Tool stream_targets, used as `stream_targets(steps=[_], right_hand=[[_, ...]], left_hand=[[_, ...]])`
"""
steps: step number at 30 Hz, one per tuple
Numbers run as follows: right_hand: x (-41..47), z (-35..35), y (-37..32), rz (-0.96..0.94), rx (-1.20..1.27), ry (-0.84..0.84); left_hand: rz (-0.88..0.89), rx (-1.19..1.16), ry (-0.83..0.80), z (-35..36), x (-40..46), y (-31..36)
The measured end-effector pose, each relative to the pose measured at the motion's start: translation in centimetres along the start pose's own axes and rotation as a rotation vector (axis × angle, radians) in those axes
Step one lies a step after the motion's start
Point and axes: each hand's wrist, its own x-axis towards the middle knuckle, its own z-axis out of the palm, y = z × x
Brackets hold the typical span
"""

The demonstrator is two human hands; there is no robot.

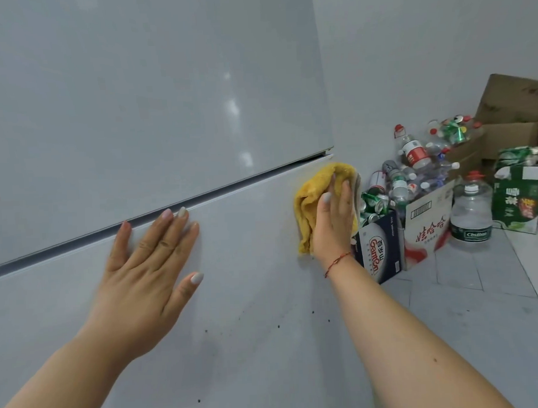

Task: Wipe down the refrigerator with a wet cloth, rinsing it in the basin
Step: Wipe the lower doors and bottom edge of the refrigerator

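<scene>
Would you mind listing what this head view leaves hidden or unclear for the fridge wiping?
- Basin: nowhere in the head view.
- Yellow cloth: part covered by the right hand; wetness unclear.
- Refrigerator: top, bottom and left side cut off by frame edges.
- Door patch under the flat left hand: hidden.

The single head view looks forward and down, tilted, very close to the refrigerator front. Floor and wall show at right.

"Ganten" – dark blue box; "Cestbon" – big water bottle.
</scene>
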Motion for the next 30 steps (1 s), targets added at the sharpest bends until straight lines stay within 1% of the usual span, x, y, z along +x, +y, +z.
stream_targets(steps=[1, 2, 3, 5, 6, 8, 10, 13, 15, 19, 21, 25, 27, 30], right_hand=[[-0.7, 0.5, -0.1, 0.038, 0.093, 0.018], [-1.6, 1.1, 0.1, 0.038, 0.131, 0.047], [-2.8, 1.9, 0.3, 0.01, 0.082, 0.08], [-5.7, 3.9, 0.8, -0.122, -0.116, 0.116], [-7.3, 4.9, 0.9, -0.186, -0.176, 0.111], [-9.8, 6.4, 0.6, -0.29, -0.281, 0.041], [-10.4, 6.9, 0.1, -0.354, -0.391, -0.032], [-7.6, 6.5, -1.0, -0.391, -0.46, -0.075], [-4.5, 5.7, -1.4, -0.333, -0.451, -0.017], [0.8, 3.1, 0.3, -0.084, -0.385, 0.09], [0.7, 2.4, 2.1, 0.038, -0.336, 0.131], [-4.3, 3.4, 4.2, 0.224, -0.217, 0.18], [-7.2, 5.0, 4.0, 0.226, -0.19, 0.174], [-11.3, 8.2, 2.4, 0.128, -0.233, 0.124]], left_hand=[[0.001, -0.002, -0.001, 0.0, 0.0, 0.0], [0.004, -0.002, -0.002, -0.1, 0.0, 0.0], [0.008, 0.0, -0.003, -0.1, 0.0, -0.1], [0.01, -0.006, 0.0, 0.0, 0.0, -0.1], [0.01, -0.01, 0.005, 0.0, 0.0, -0.1], [0.008, -0.011, 0.008, 0.0, 0.0, -0.2], [0.008, -0.008, 0.007, 0.1, 0.0, -0.2], [0.01, -0.008, 0.009, 0.2, 0.0, -0.3], [0.012, 0.001, 0.006, 0.3, 0.0, -0.3], [0.01, -0.005, -0.002, 0.2, 0.1, -0.2], [0.006, -0.014, 0.0, 0.1, 0.1, 0.0], [0.002, -0.04, -0.012, -0.2, 0.1, 0.0], [0.0, -0.056, -0.015, -0.2, 0.1, 0.1], [0.002, -0.074, -0.017, -0.3, 0.1, 0.0]])
